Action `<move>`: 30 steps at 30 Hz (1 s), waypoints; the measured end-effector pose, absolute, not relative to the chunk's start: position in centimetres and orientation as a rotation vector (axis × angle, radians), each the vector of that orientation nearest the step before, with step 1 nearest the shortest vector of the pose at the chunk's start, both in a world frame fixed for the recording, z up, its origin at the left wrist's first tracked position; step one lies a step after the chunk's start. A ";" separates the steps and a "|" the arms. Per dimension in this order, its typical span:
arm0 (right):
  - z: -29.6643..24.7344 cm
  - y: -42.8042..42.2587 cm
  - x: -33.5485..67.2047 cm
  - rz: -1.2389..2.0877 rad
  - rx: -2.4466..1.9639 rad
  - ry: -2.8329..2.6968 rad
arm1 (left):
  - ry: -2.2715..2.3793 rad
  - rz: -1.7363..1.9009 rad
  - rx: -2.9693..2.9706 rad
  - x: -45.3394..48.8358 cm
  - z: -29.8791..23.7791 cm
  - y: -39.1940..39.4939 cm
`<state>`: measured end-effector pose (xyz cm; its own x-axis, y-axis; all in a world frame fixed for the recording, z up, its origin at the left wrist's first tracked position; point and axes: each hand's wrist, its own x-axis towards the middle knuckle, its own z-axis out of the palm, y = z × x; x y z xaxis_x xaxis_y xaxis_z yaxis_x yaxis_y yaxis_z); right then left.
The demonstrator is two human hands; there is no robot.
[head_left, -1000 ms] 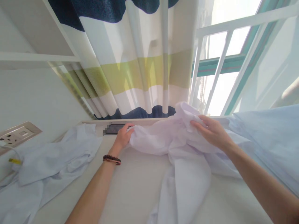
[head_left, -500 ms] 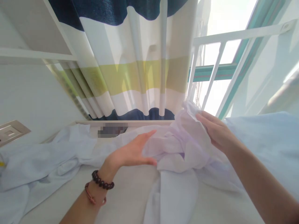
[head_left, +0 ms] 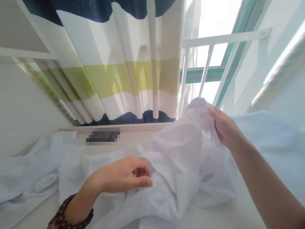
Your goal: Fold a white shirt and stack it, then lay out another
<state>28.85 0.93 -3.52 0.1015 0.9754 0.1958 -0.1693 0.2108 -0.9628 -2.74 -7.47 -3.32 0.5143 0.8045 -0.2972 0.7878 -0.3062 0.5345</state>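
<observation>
A thin white garment (head_left: 176,159) lies bunched in loose folds across the pale surface in front of me. At its upper right, my right hand (head_left: 222,125) pinches a raised edge of the fabric between thumb and fingers. My left hand (head_left: 126,175) is over the garment's left part, with its fingers loosely bent and a gap between them and the thumb. No fabric shows inside that hand. Dark beads (head_left: 64,213) circle the left wrist.
Another crumpled white cloth (head_left: 43,162) lies on the left. A blurred-out dark object (head_left: 103,136) sits near the back edge. Behind hangs a striped curtain (head_left: 124,76), beside a white rail (head_left: 214,39) and a window. Pale blue fabric (head_left: 269,136) is on the right.
My right hand has lifted and spread the garment upward. My left hand has moved down and left, its spread fingers now curled. The view has turned slightly right.
</observation>
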 end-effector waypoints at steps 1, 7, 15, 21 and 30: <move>-3.4 0.5 28.2 1.149 -0.932 -1.214 | 1.361 0.210 2.192 -2.0 -3.5 -7.1; -2.5 -1.3 25.0 1.220 -0.700 -1.430 | 1.282 0.360 2.507 2.3 -5.4 -2.8; -3.5 1.4 30.6 0.725 -1.103 -1.451 | 1.841 0.763 2.220 -2.2 -2.0 0.5; -4.1 2.5 33.8 0.192 -1.739 -1.690 | 2.497 0.906 1.855 -10.2 -1.4 -0.2; -2.2 -1.2 27.3 0.815 -1.188 -1.711 | 1.639 0.597 2.235 -3.6 -2.3 -2.6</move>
<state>27.34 -1.21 -2.25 -0.1610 0.9439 0.2884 0.3707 0.3286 -0.8687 -3.59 -2.55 -2.33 0.2604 0.9538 0.1500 0.8269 -0.3005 0.4754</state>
